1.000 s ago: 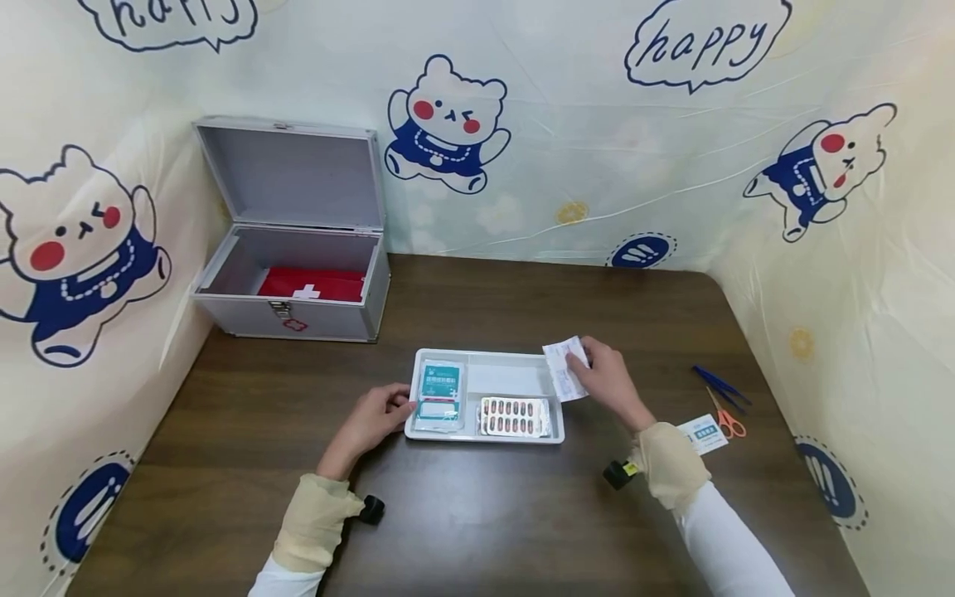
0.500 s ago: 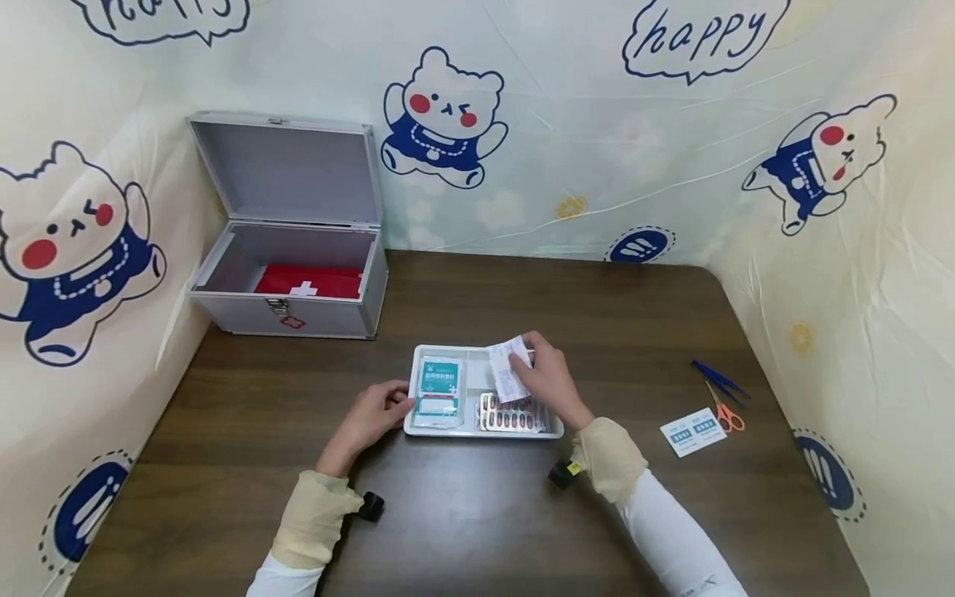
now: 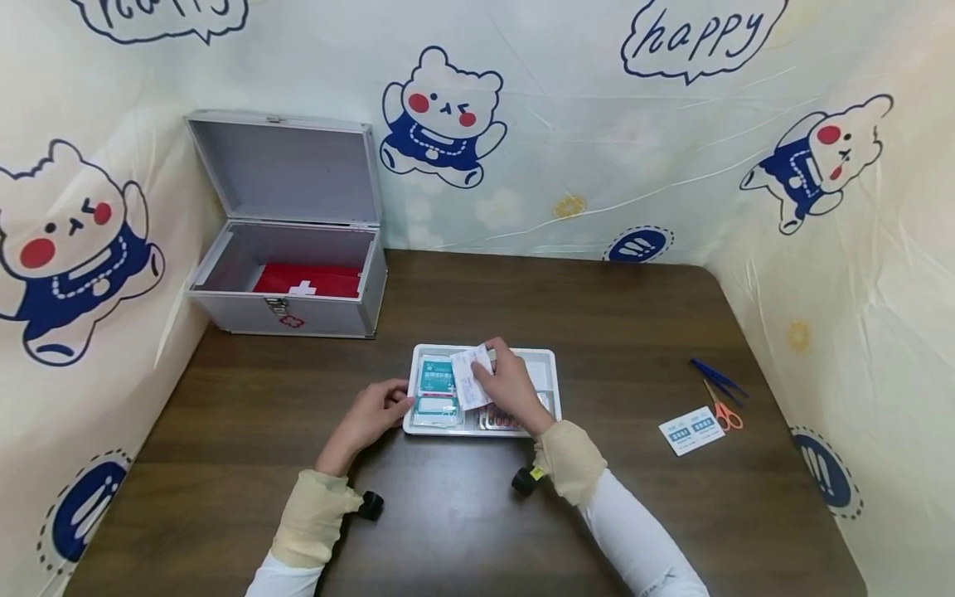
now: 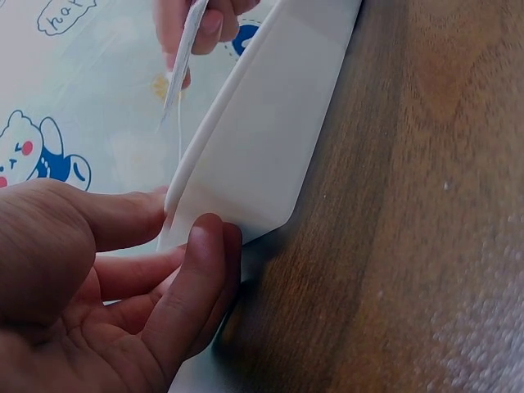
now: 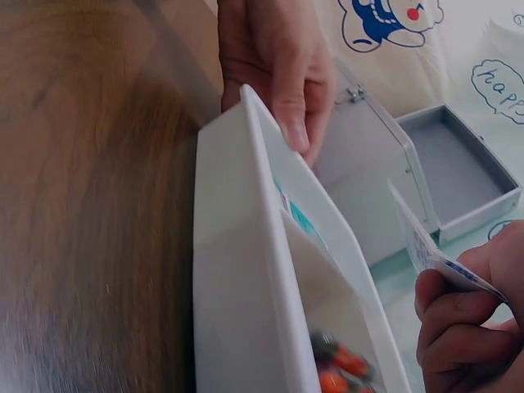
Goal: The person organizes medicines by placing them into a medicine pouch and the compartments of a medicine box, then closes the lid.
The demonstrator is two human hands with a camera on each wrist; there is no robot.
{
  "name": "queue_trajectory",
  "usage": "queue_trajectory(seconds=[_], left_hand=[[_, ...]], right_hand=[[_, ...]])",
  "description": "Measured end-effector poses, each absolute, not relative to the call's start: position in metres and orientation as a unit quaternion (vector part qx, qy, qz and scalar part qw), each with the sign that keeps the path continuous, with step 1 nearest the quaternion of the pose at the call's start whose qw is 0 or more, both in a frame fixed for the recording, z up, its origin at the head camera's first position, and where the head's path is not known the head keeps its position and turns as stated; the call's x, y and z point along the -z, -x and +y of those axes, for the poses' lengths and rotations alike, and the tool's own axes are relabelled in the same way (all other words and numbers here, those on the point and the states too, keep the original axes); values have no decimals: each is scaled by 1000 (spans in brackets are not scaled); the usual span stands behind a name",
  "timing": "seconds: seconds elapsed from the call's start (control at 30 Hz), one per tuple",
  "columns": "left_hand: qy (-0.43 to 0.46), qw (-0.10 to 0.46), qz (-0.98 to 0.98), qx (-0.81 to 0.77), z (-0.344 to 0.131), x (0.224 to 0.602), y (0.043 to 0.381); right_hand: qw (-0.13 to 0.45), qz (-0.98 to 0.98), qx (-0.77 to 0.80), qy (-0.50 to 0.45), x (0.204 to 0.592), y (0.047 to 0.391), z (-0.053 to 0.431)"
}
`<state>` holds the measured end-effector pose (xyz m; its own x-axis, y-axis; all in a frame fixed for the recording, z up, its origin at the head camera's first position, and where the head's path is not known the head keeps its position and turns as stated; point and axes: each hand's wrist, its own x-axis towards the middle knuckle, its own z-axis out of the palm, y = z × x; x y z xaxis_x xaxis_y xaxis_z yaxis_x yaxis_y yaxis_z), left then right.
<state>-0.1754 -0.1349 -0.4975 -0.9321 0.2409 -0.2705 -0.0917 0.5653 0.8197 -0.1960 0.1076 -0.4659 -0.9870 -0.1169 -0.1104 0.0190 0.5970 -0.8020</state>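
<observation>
A shallow white compartment tray (image 3: 543,369) sits on the table. My left hand (image 3: 370,416) grips its left end, with the thumb on the rim and the fingers against the outer wall (image 4: 258,131). Over the tray, my right hand (image 3: 511,391) pinches a flat white printed packet (image 3: 468,380), raised above the rim in the right wrist view. Teal-and-white dressing packets (image 3: 437,377) lie in the left compartment. Blister packs of capsules (image 3: 498,420) in the front right compartment are partly covered by the right hand.
Behind and left stands a silver first-aid case (image 3: 328,313), lid raised, with a red pouch (image 3: 336,280) bearing a white cross inside. At the right lie blue tweezers (image 3: 718,379), orange-handled scissors (image 3: 728,414) and a white-and-blue packet (image 3: 690,431) on the table.
My right hand has carried the white packet left, from the tray's right edge to above its middle, beside the teal packets. The left hand has stayed at the tray's left end.
</observation>
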Motion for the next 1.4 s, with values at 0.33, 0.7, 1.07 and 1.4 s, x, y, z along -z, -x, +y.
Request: queue_trajectory(seconds=[0.33,0.7,1.07,1.4], left_hand=[[-42,186,869,-456,-129,500,179],[-50,189,861,-469,-123,499,179],[-41,193,859,-472,-120,495,178],[-17,199,863,-464,-130,496,175]], right_hand=[[97,882,459,45,474,194,97],[116,893,425,91,469,189,91],[90,905,396,128,446,172,118],[52,915,357,182,431,151,188]])
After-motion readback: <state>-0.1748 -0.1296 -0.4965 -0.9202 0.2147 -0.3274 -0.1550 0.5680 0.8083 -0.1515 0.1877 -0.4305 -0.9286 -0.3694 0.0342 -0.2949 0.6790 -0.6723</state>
